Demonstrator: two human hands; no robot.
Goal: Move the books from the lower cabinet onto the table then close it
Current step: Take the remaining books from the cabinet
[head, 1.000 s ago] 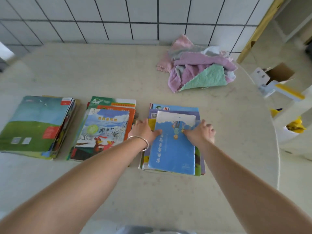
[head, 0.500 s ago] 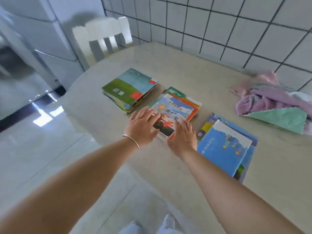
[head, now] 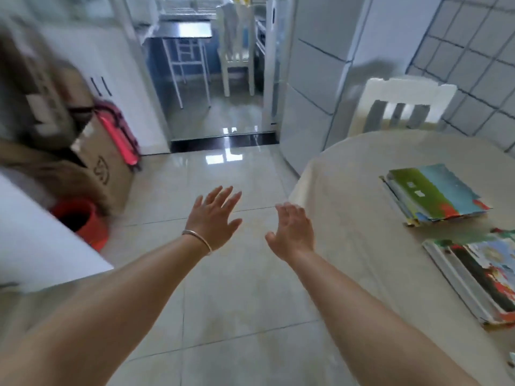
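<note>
Two stacks of picture books lie on the round beige table (head: 362, 207) at the right: a green-and-blue stack (head: 434, 195) farther off and a colourful stack (head: 482, 277) at the right edge, partly cut off. My left hand (head: 216, 217), with a bracelet on the wrist, hangs over the tiled floor with fingers spread and holds nothing. My right hand (head: 292, 232) is open too, just left of the table's edge. A white surface (head: 33, 246) at the lower left is blurred; I cannot tell whether it is the cabinet.
Cardboard boxes (head: 103, 168) and a pink case (head: 119, 135) stand at the left by a white cupboard (head: 125, 79). A red bucket (head: 79, 218) sits on the floor. A white chair (head: 401, 107) stands behind the table. A doorway (head: 217, 87) leads to another room.
My view has swung left, away from the table toward the floor and doorway. Both hands have left the book stacks and now hover empty over the floor.
</note>
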